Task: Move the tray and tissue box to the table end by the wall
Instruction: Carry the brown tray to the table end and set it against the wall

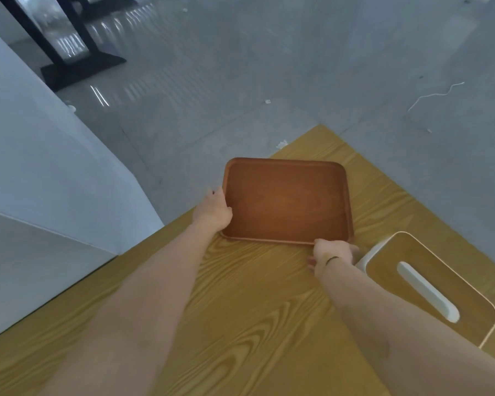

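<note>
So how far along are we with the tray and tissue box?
Nothing looks finished yet. In hand: the left hand and right hand grip the brown wooden tray, which overhangs the table edge. Left: the tissue box sits untouched beside the right forearm. I cannot tell which table end is by the wall.

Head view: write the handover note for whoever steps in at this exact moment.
Left hand: grips the left edge of the brown wooden tray.
Right hand: on the tray's near edge at the right corner.
The tray lies near the corner of the wood-grain table, part of it past the edge.
Tissue box: on the table, right of the tray, untouched.
Left: place the tray, then move the box.
</note>
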A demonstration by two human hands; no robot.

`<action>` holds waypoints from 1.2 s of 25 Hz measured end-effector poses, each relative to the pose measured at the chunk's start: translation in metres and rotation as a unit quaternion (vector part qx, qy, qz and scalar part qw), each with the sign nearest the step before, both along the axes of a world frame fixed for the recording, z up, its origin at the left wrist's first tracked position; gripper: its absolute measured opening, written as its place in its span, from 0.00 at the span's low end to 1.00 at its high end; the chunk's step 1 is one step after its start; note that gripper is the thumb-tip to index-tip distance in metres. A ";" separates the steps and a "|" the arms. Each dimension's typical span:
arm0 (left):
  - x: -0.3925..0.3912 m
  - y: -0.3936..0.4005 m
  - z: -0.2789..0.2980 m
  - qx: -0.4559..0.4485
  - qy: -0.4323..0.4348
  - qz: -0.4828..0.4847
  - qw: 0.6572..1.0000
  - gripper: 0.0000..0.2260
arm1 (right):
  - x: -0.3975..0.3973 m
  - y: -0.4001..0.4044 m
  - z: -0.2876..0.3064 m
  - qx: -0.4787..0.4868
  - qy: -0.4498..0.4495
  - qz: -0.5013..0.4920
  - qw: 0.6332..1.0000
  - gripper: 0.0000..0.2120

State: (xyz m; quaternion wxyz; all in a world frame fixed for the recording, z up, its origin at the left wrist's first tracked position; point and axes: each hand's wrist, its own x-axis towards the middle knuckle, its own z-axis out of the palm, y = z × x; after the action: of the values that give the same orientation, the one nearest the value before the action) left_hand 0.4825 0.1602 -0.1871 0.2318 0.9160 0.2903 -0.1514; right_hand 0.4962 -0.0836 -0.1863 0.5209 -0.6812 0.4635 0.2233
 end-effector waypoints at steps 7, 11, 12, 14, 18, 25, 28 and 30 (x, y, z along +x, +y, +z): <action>-0.032 0.003 -0.002 -0.081 -0.030 0.057 0.995 0.21 | 0.006 0.000 0.019 0.053 -0.017 -0.072 0.996 0.27; -0.075 -0.004 0.012 -0.096 -0.076 0.103 0.987 0.17 | -0.020 -0.004 0.042 0.112 -0.034 -0.065 0.991 0.31; -0.086 -0.005 0.017 -0.101 -0.093 0.119 0.983 0.16 | -0.028 -0.005 0.048 0.101 -0.044 -0.049 0.993 0.33; -0.112 -0.007 0.033 -0.116 -0.134 0.146 0.973 0.16 | -0.043 -0.008 0.061 0.087 -0.076 -0.030 0.993 0.36; -0.172 -0.012 0.077 -0.111 -0.208 0.183 0.954 0.16 | -0.079 -0.012 0.090 0.143 -0.114 0.023 0.983 0.37; -0.314 -0.036 0.142 -0.027 -0.278 0.265 0.923 0.18 | -0.157 -0.027 0.133 0.234 -0.136 0.183 0.945 0.32; -0.374 -0.057 0.154 -0.007 -0.293 0.306 0.906 0.21 | -0.186 -0.035 0.143 0.235 -0.142 0.250 0.929 0.30; -0.410 -0.069 0.157 -0.001 -0.294 0.329 0.897 0.22 | -0.206 -0.038 0.144 0.224 -0.153 0.304 0.913 0.30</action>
State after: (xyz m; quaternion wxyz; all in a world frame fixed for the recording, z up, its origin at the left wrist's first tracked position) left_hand 0.0725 0.0914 -0.0306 0.3436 0.7709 0.4939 0.2092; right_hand 0.2905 -0.1217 -0.0426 0.6313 -0.6804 0.0869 0.3618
